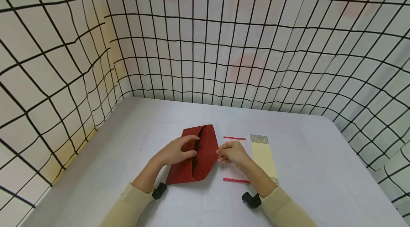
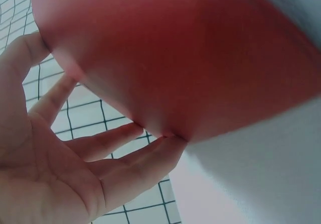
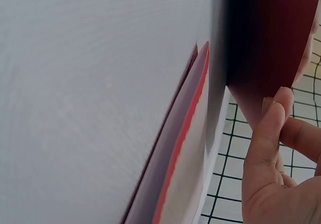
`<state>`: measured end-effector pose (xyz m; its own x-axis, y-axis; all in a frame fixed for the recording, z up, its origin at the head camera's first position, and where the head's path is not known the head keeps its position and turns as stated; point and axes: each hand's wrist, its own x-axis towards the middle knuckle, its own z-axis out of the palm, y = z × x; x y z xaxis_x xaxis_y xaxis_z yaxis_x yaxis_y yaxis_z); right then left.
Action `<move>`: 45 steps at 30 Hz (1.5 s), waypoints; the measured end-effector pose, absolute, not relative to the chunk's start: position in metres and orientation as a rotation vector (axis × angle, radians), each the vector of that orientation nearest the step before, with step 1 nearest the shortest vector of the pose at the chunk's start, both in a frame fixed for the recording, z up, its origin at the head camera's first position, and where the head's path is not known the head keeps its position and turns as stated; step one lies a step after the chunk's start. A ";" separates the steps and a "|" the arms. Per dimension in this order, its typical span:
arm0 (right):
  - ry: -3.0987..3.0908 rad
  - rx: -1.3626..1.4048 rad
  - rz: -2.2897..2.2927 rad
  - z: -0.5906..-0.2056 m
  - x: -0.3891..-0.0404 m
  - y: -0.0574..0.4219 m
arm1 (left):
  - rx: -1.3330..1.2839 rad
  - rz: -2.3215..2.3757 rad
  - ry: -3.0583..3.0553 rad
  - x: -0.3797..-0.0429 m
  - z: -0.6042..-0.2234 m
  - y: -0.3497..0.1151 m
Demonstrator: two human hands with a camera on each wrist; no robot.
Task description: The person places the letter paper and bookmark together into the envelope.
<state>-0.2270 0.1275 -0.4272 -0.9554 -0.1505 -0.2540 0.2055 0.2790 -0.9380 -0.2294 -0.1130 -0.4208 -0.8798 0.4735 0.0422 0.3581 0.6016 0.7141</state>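
Note:
A red envelope (image 1: 180,168) stands partly raised over the table, its flap (image 1: 207,148) folded out to the right and a dark slit showing at its mouth. My left hand (image 1: 179,150) holds the envelope by its body, thumb and forefinger at the mouth's edge. In the left wrist view, several fingertips (image 2: 173,139) press into the red paper along its rim. My right hand (image 1: 234,153) pinches the outer edge of the flap between thumb and fingers. Under the right forearm lies a pale card (image 1: 235,174) with red bands at both ends, partly covered.
A cream-yellow strip (image 1: 263,156) with speckled grey ends lies right of the pale card. The white table (image 1: 307,170) is bounded by a black grid (image 1: 205,42) over white cloth at the back and sides. Black wrist cameras (image 1: 252,200) sit by the sleeves.

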 end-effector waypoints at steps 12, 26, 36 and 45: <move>2.242 0.046 -1.743 -0.429 -0.225 0.131 | 0.669 1.175 2.639 -0.231 -0.421 -0.114; 2.193 0.006 -1.809 -0.421 -0.227 0.128 | 0.706 1.195 2.627 -0.231 -0.422 -0.114; 2.173 -0.026 -1.831 -0.413 -0.226 0.128 | 0.683 1.190 2.634 -0.229 -0.422 -0.113; 2.175 0.023 -1.871 -0.408 -0.229 0.140 | 0.691 1.181 2.650 -0.229 -0.422 -0.114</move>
<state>-0.2289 0.1403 -0.4078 -0.9630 -0.1636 -0.2143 0.1874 0.1653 -0.9683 -0.2285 -0.1136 -0.4221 -0.8807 0.4719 0.0414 0.3464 0.5819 0.7358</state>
